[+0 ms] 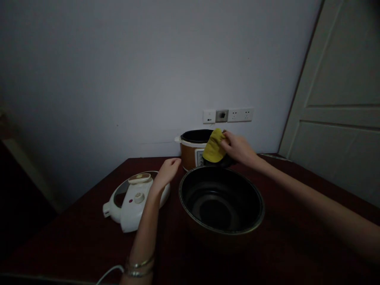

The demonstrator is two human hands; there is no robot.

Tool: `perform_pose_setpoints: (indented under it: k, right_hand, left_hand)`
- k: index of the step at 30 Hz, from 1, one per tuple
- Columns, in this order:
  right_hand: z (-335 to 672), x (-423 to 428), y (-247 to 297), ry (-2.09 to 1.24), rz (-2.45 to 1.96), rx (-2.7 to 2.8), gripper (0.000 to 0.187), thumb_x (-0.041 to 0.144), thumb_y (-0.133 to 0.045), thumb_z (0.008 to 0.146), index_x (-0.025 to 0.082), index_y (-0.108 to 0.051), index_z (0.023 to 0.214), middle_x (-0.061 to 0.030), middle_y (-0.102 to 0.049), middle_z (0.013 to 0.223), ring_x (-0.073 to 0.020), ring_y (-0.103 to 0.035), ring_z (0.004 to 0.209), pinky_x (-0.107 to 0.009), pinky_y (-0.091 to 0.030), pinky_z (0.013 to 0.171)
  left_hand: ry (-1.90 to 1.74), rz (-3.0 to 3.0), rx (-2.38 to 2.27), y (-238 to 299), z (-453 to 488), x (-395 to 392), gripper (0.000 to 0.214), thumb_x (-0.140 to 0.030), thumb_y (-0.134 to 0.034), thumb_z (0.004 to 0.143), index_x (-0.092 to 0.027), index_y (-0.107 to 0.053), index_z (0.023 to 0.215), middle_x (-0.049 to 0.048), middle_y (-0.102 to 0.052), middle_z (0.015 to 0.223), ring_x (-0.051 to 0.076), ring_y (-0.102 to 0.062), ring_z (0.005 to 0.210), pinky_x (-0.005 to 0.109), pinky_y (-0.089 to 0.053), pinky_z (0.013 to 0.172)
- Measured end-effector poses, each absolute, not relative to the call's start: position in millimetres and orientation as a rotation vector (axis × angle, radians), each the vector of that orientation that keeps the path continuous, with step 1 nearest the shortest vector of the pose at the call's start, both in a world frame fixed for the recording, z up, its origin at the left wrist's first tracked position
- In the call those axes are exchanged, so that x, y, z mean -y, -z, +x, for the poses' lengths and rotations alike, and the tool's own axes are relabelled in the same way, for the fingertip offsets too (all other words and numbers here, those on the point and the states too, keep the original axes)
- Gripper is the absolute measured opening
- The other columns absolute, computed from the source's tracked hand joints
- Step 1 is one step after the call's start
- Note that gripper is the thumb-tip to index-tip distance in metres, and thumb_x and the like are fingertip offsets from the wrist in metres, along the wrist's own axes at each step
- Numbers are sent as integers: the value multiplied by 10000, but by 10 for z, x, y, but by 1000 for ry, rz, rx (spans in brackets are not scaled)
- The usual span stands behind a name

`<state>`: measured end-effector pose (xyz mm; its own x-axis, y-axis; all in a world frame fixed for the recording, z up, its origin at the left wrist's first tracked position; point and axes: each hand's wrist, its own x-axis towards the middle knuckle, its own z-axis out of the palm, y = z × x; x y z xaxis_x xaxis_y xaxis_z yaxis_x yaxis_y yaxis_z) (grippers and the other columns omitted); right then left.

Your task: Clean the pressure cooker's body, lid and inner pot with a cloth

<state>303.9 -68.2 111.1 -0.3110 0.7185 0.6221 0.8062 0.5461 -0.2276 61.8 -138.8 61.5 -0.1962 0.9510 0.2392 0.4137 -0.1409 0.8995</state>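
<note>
My right hand (237,146) pinches a yellow cloth (214,147), which hangs in front of the cooker and over the far rim of the black inner pot. The wide black inner pot (221,202) stands in front of me, its round opening facing up. Behind it is the brown and white electric cooker body (188,155), without its lid; the cloth covers part of its control panel. My left hand (168,171) is closed with curled fingers, left of the cooker; nothing shows in it. Below that hand, the white cooker lid (130,215) lies partly behind my left forearm.
Everything stands on a dark red table (89,241) against a pale wall. Sockets and a switch (228,115) are on the wall above the cooker. A white cord (109,272) runs near my left wrist. A white panelled door (335,107) is at the right.
</note>
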Motion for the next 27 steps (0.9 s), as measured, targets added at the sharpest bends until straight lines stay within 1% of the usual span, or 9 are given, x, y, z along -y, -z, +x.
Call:
perform_pose_setpoints:
  k: [3,5,9,11,13,15,17,21,27]
  right_hand:
    - [2927,829,-975,578,-1230,2243,308,216,-356,908,94,-493,1156,-172,-591,1046,-246,-595,844,-288,-424,617]
    - [2812,876,-842,682,-1179,2391,309,167,-329,911,94,-476,1173,-180,-571,1061,-270,-589,904,-305,-441,630]
    - [2640,813,-587,475,-1019,2560,282,203,-346,930,109,-488,1153,-154,-570,1060,-237,-599,914,-324,-474,723]
    - [2615,748,-491,309,-904,2600,336,290,-449,908,118,-477,1196,-151,-558,1101,-222,-603,926,-337,-478,782]
    - [2617,687,-422,223,-811,2629,456,325,-576,836,116,-479,1230,-169,-538,1162,-244,-583,1005,-369,-471,837]
    - [2626,637,-377,183,-774,2651,484,271,-629,784,109,-512,1224,-186,-544,1197,-278,-552,1084,-409,-454,885]
    - [2624,603,-350,121,-739,2666,433,187,-587,789,114,-541,1213,-178,-573,1205,-281,-535,1129,-437,-431,927]
    - [2601,595,-341,-15,-634,2656,436,110,-498,809,112,-534,1244,-170,-567,1255,-248,-510,1188,-434,-387,999]
    - [2591,715,-394,-56,-660,2729,471,120,-465,836,123,-477,1306,-180,-464,1364,-259,-415,1280,-483,-332,1043]
  left_hand:
    - [-1479,1448,-1817,-446,818,1893,485,-375,-428,870,-67,-535,1229,157,-512,1334,233,-432,1271,345,-280,1081]
    - [-1456,1314,-1835,-244,998,2160,589,-439,-422,879,-72,-420,1340,155,-393,1429,235,-325,1344,359,-229,1113]
    - [-1491,1319,-1619,131,1256,2417,673,-464,-393,896,-92,-239,1435,137,-294,1487,212,-233,1383,356,-211,1130]
    - [-1526,1373,-1517,233,1281,2447,669,-482,-360,908,-128,-199,1452,121,-275,1499,207,-222,1387,364,-189,1139]
    - [-1520,1423,-1425,285,1246,2455,713,-545,-357,891,-156,-176,1461,115,-252,1508,221,-204,1392,383,-166,1145]
    - [-1466,1497,-1310,317,1188,2450,857,-632,-445,814,-166,-143,1468,132,-259,1502,254,-204,1390,403,-180,1141]
    - [-1428,1578,-1206,354,1148,2425,1067,-660,-613,675,-172,-98,1472,161,-298,1476,297,-252,1369,429,-232,1124]
    - [-1531,1679,-1156,462,1174,2318,1383,-519,-848,414,-194,-13,1467,196,-318,1441,363,-318,1325,503,-273,1092]
    - [-1563,1717,-1128,567,1207,2245,1399,-380,-891,388,-219,0,1454,203,-269,1456,374,-281,1340,537,-250,1091]
